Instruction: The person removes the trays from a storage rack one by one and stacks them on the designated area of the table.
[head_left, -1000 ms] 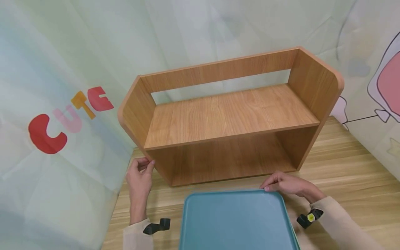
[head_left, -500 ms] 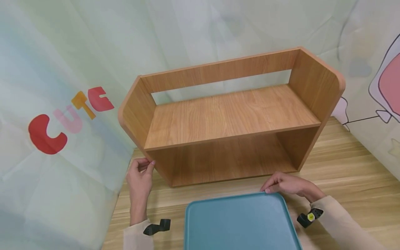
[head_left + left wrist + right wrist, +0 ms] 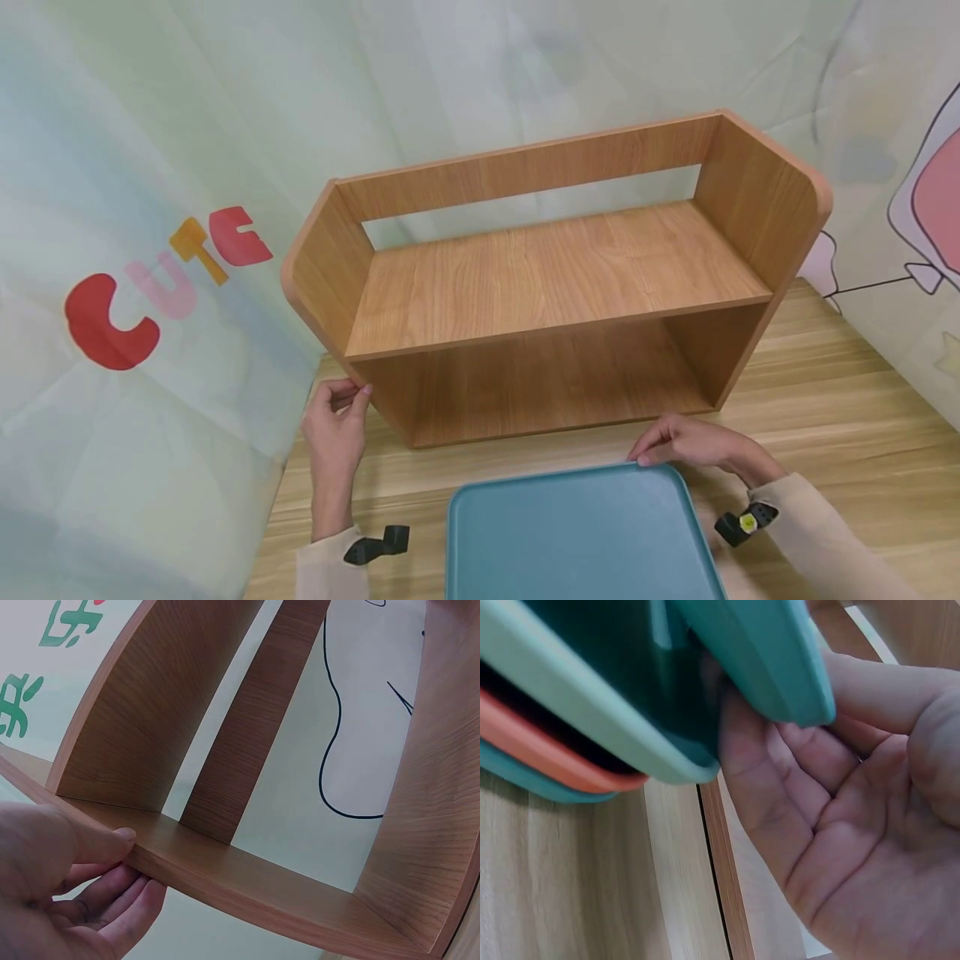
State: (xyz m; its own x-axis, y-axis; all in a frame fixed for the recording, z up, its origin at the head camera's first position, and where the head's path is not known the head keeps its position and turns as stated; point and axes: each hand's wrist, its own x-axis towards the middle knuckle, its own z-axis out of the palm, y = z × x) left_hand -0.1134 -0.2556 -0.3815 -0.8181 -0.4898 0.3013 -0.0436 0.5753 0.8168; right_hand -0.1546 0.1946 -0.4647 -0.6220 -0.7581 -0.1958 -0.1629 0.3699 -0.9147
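A two-tier wooden desk shelf (image 3: 555, 279) stands on the table. My left hand (image 3: 335, 429) pinches the front edge of its left side panel (image 3: 195, 874), thumb inside and curled fingers outside. A blue rectangular tray (image 3: 577, 533) lies in front of the shelf, its near end cut off by the frame. My right hand (image 3: 693, 443) pinches its far right corner. In the right wrist view, this blue tray's rim is lifted away from a light green tray (image 3: 592, 697), and the fingers reach into the gap between them.
Beneath the light green tray are an orange tray (image 3: 562, 746) and another blue tray (image 3: 555, 784). A printed cloth wall (image 3: 187, 467) closes off the left, back and right. The wood-grain table (image 3: 840, 400) shows to the right of the shelf.
The blue tray has turned slightly, its far left corner coming nearer and to the right. My right hand has edged right with the tray's corner; my left hand keeps its grip.
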